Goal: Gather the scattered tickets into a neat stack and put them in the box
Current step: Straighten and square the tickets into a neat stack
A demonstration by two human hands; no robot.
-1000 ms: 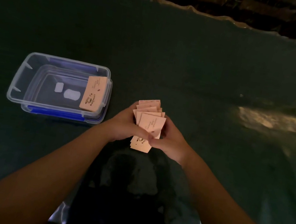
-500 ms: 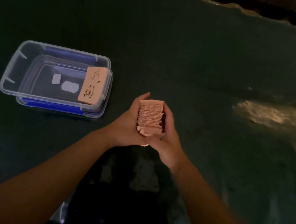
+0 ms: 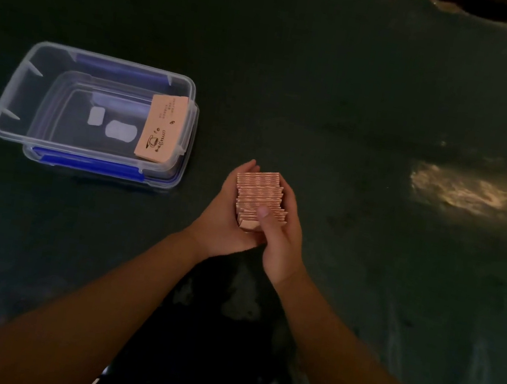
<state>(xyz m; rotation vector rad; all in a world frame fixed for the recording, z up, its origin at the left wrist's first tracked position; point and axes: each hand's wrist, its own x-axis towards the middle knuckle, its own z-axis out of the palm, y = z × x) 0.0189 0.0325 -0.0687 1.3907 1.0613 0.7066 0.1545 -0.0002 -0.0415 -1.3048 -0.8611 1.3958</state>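
A stack of pink tickets [image 3: 260, 194] stands on edge between both my hands at the middle of the table. My left hand [image 3: 223, 220] cups its left side, and my right hand [image 3: 281, 238] presses the right side with the thumb laid over the near edges. The ticket edges are roughly lined up, a few still stepped. A clear plastic box [image 3: 15, 103] with blue clips sits to the left. More pink tickets [image 3: 161, 128] with a coffee-cup print lean against the box's right inner wall.
A dark green cloth [image 3: 327, 87] covers the table, with a wrinkled far edge at the top right. A bright patch of light [image 3: 475, 192] falls on the cloth at the right. The table's near edge runs along the bottom of the view.
The fanned, loose tickets have been turned on edge and squeezed into a tighter stack between my hands. My right thumb now rests on the stack's near edges.
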